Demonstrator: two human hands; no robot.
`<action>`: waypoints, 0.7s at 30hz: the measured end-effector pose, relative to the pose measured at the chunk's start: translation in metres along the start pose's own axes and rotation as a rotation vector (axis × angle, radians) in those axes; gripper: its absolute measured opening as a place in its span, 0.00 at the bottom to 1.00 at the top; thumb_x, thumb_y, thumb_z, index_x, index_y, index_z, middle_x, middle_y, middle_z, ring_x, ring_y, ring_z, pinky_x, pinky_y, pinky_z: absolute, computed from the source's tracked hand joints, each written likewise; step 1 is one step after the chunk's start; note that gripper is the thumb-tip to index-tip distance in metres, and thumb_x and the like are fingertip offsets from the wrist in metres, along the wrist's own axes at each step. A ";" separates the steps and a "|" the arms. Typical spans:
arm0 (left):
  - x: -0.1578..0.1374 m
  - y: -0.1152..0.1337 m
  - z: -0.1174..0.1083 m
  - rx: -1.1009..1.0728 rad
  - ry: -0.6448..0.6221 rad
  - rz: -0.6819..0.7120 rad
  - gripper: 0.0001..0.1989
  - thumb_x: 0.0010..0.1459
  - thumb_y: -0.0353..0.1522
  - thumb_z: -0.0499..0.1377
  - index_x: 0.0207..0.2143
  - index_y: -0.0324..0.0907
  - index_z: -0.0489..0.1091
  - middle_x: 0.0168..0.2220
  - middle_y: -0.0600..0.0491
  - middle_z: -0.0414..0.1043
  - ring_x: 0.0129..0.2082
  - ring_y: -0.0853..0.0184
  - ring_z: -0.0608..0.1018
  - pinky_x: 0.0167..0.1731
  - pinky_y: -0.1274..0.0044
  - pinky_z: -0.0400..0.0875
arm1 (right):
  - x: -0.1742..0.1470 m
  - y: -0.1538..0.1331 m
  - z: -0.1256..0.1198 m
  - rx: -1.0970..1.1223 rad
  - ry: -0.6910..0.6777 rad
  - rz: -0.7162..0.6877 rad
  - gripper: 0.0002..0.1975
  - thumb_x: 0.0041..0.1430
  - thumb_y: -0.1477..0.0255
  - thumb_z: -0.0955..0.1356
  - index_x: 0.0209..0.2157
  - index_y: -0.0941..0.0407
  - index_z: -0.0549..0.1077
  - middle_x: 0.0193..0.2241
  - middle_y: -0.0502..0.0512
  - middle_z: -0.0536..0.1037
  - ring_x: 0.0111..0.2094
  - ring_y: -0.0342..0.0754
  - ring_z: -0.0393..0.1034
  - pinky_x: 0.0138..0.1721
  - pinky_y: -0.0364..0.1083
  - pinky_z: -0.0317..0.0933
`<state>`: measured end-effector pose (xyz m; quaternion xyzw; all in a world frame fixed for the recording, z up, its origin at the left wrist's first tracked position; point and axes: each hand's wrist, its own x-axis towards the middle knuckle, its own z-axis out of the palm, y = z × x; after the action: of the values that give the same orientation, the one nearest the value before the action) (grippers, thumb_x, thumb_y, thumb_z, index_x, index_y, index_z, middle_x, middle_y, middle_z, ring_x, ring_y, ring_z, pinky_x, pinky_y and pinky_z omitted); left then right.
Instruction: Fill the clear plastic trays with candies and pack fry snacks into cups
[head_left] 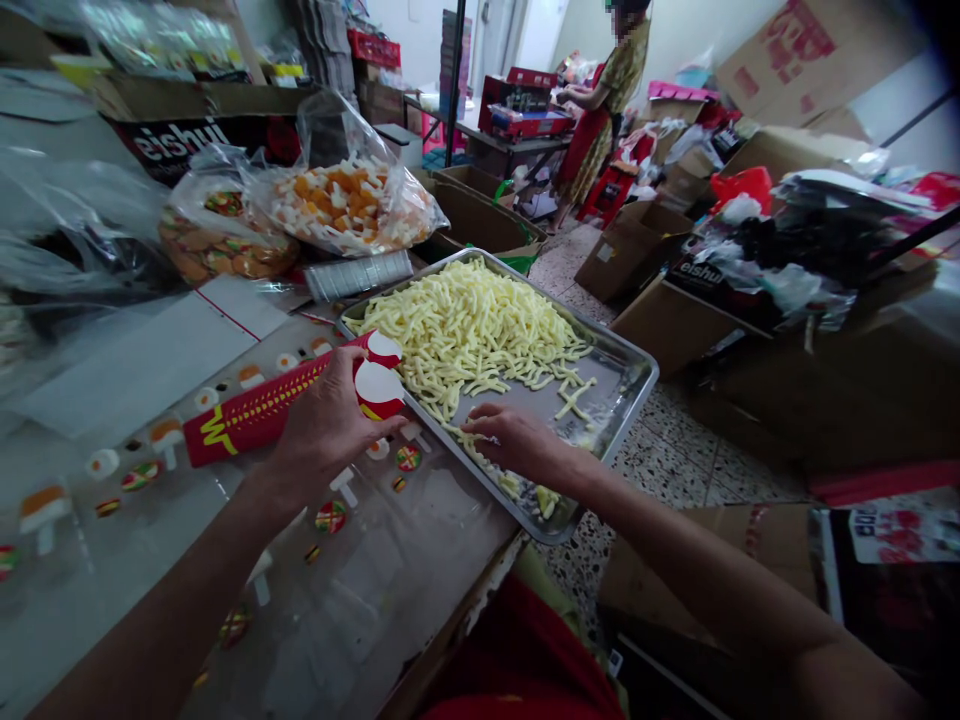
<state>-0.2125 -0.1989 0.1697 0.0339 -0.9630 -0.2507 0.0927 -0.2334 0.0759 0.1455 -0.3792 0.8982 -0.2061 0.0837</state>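
My left hand (326, 415) is closed around a small red fry carton (379, 388) with a white front, at the end of a long row of nested red cartons (262, 405) marked with yellow lettering. A metal tray (634, 385) lies to the right, partly resting on the table. A heap of pale yellow fry-shaped strips (472, 320) covers its far side. Over the tray's near edge, my right hand (521, 442) has its fingers curled together beside a few loose strips. What lies between those fingertips is hidden.
Flat food-shaped pieces, including a round one (409, 458), lie scattered on the plastic-covered table (360, 620). Behind stand clear bags of orange-and-white pieces (352, 200) and brown pieces (225, 240). Cardboard boxes (637, 250) crowd the floor at right. Another person (611, 100) stands at a far table.
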 end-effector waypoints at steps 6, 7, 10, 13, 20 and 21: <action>-0.001 0.005 -0.009 0.016 -0.042 -0.032 0.42 0.43 0.42 0.74 0.56 0.44 0.58 0.52 0.45 0.74 0.47 0.49 0.80 0.43 0.65 0.74 | -0.004 0.001 -0.005 0.007 0.085 0.123 0.14 0.61 0.73 0.72 0.49 0.57 0.80 0.48 0.60 0.79 0.41 0.47 0.75 0.42 0.43 0.64; -0.001 0.007 -0.009 0.014 -0.053 -0.032 0.42 0.44 0.41 0.74 0.56 0.43 0.59 0.52 0.45 0.74 0.47 0.49 0.79 0.43 0.65 0.74 | -0.003 0.000 -0.004 -0.001 0.076 0.139 0.15 0.61 0.70 0.73 0.49 0.57 0.80 0.47 0.59 0.79 0.39 0.47 0.75 0.41 0.42 0.64; 0.000 0.013 -0.006 -0.006 -0.087 0.030 0.41 0.44 0.41 0.74 0.57 0.42 0.60 0.54 0.43 0.73 0.51 0.48 0.78 0.47 0.64 0.73 | 0.006 -0.008 0.004 -0.102 -0.035 0.177 0.08 0.63 0.71 0.70 0.40 0.57 0.82 0.40 0.58 0.80 0.37 0.47 0.74 0.39 0.43 0.61; 0.003 0.019 0.002 0.004 -0.101 0.176 0.40 0.45 0.41 0.74 0.57 0.43 0.62 0.56 0.43 0.71 0.54 0.49 0.76 0.51 0.64 0.72 | 0.018 -0.014 0.014 -0.256 -0.128 0.219 0.09 0.62 0.76 0.67 0.33 0.59 0.81 0.36 0.60 0.80 0.34 0.48 0.73 0.34 0.44 0.57; 0.018 0.061 0.016 0.304 -0.274 0.405 0.34 0.45 0.34 0.73 0.54 0.39 0.65 0.52 0.41 0.71 0.52 0.49 0.76 0.48 0.65 0.71 | 0.031 0.003 -0.006 -0.234 -0.013 0.321 0.08 0.53 0.74 0.71 0.36 0.58 0.82 0.33 0.57 0.82 0.34 0.49 0.73 0.32 0.44 0.54; 0.021 0.068 0.019 0.340 -0.300 0.447 0.33 0.44 0.32 0.73 0.52 0.39 0.66 0.51 0.41 0.72 0.51 0.48 0.76 0.47 0.65 0.71 | 0.028 0.004 -0.014 -0.215 0.036 0.319 0.08 0.53 0.74 0.72 0.36 0.58 0.82 0.33 0.56 0.82 0.34 0.48 0.73 0.32 0.44 0.55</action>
<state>-0.2384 -0.1331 0.1899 -0.2011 -0.9776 -0.0615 -0.0047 -0.2600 0.0627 0.1561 -0.2349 0.9651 -0.1001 0.0582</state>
